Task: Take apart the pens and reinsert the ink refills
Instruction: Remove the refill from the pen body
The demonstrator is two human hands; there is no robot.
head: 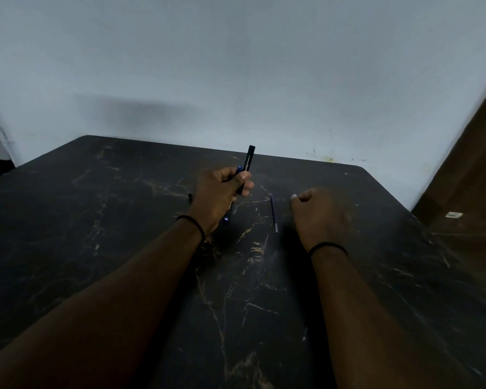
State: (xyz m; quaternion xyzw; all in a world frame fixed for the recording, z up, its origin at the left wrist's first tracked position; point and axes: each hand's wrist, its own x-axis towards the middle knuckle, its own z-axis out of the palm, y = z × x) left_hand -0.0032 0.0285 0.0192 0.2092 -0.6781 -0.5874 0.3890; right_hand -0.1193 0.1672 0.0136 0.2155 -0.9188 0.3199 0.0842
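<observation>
The left hand (222, 189) is clenched around black cylindrical plastic pens (246, 169). Right of it, a thin blue ink refill (273, 214) lies on the dark marbled bench (124, 220) (mid-surface, bare room around); further right, the blurred right hand (317, 214) is fisted, contents unclear.

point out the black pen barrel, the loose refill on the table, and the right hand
black pen barrel (249, 160): head view, upper printed part above the left hand (220, 189).
refill (273, 213): head view, mid-shaft, lying on the table.
right hand (317, 211): head view, back of the closed fist.

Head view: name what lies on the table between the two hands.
A thin blue ink refill lies on the table between left hand and right hand.
</observation>
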